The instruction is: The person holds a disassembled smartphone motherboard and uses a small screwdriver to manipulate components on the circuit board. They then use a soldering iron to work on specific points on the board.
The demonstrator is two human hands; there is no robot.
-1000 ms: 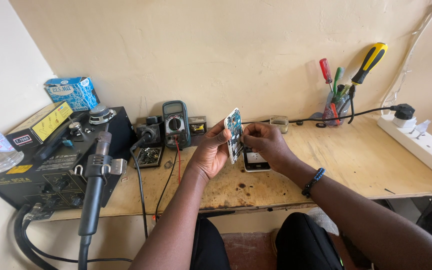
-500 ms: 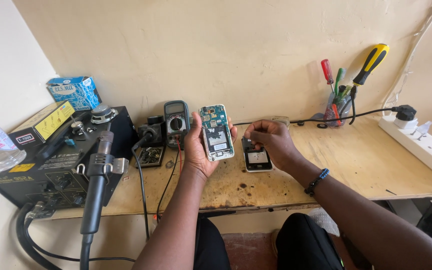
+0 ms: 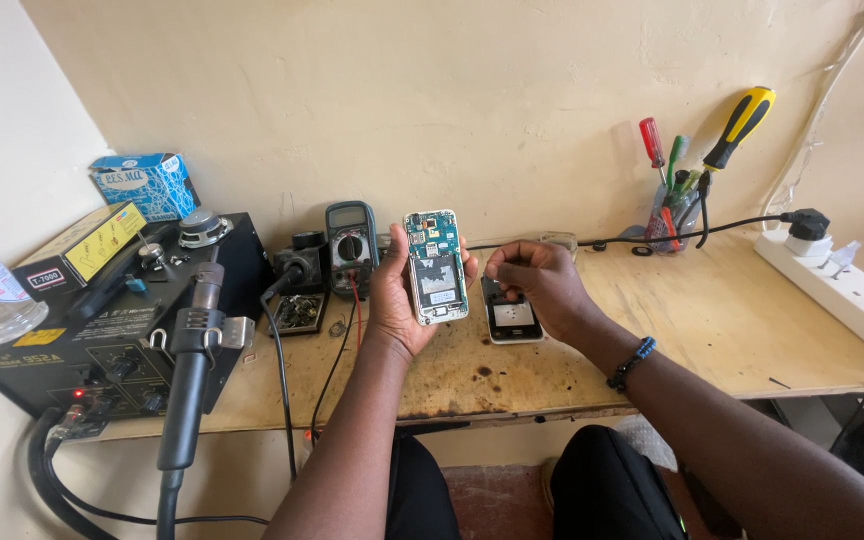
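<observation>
Left hand [image 3: 399, 300]: I've got the opened phone [image 3: 436, 266] upright at frame centre — fingers wrapped round its edges, circuit board facing me.
Right hand [image 3: 535, 283]: just right of it, fingertips pinched together — whether anything's between them, I can't tell.
Below my right hand: phone back cover [image 3: 512, 320], flat on the wooden bench [image 3: 712, 320].
Left of centre: multimeter [image 3: 349, 243]; rework station [image 3: 112, 330] further left.

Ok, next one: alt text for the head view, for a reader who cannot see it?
The left hand holds up an opened white-framed phone with its green circuit board exposed, while the right hand, fingertips pinched together, hovers over a white-edged phone cover lying on the scorched wooden workbench. A black hot-air rework station and grey multimeter stand to the left.
</observation>
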